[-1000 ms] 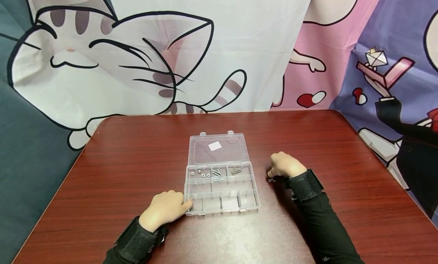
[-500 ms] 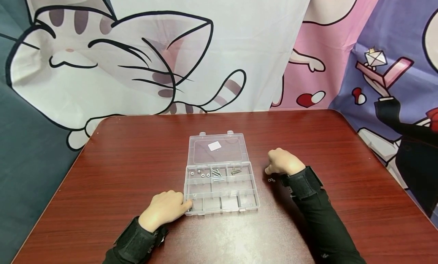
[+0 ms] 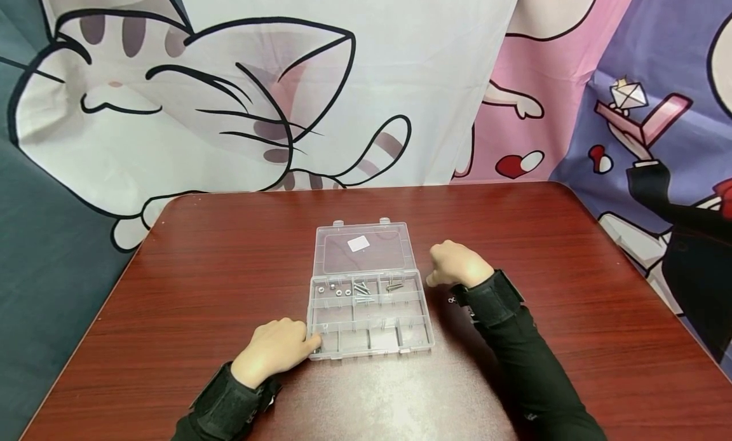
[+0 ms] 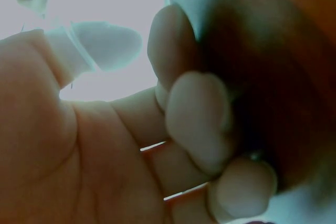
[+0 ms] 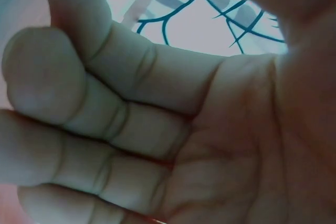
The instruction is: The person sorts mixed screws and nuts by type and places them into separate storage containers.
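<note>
A clear plastic compartment box [image 3: 366,311] lies on the table with its lid [image 3: 366,250] folded back. My left hand [image 3: 278,346] grips its near left corner; in the left wrist view the thumb [image 4: 107,45] shows through clear plastic and the fingers curl opposite. Several small nuts [image 3: 339,293] sit in the far left compartment, with screws [image 3: 363,289] beside them and more screws [image 3: 394,285] in the far right one. My right hand [image 3: 459,264] hovers just right of the box, fingers bent, tips hidden. Whether it pinches anything cannot be seen.
Small nuts [image 3: 452,300] lie on the table beside the right wrist, partly covered by it. The brown tabletop [image 3: 200,269] extends around the box. Behind its far edge hangs a printed cloth [image 3: 389,79].
My right hand has moved left and slightly away from me, from beside the loose nuts toward the box's right edge. My left hand and the box have stayed in place.
</note>
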{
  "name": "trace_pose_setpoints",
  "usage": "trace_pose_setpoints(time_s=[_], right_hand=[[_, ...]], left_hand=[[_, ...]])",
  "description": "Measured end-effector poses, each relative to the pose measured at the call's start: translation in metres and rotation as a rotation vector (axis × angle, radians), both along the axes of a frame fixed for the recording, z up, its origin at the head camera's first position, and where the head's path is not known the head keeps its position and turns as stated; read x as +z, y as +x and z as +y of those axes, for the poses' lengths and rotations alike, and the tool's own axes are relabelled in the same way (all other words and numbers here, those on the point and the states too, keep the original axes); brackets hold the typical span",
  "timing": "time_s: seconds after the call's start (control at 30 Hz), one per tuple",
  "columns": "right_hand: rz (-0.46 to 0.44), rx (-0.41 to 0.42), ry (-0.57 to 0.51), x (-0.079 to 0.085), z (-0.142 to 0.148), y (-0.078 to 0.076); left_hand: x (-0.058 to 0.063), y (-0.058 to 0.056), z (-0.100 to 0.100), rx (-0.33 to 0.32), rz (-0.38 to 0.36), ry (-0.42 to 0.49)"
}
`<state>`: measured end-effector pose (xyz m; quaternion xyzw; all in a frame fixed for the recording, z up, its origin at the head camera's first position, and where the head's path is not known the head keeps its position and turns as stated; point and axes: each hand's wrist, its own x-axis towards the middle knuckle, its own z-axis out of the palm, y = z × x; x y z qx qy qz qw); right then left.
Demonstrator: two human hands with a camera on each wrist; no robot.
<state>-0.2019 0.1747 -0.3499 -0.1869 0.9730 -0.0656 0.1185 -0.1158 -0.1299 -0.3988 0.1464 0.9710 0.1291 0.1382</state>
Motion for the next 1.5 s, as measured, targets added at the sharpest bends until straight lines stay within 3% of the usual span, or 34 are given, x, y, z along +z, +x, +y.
trace_pose_setpoints(time_s=[0.8, 1.5], right_hand=[[0.004, 0.097, 0.030, 0.016, -0.062, -0.004], [0.005, 0.193, 0.025, 0.016, -0.110, 0.005]], left_hand=[[0.002, 0.001, -0.001, -0.001, -0.004, 0.025], [0.002, 0.000, -0.001, 0.001, -0.014, 0.016]])
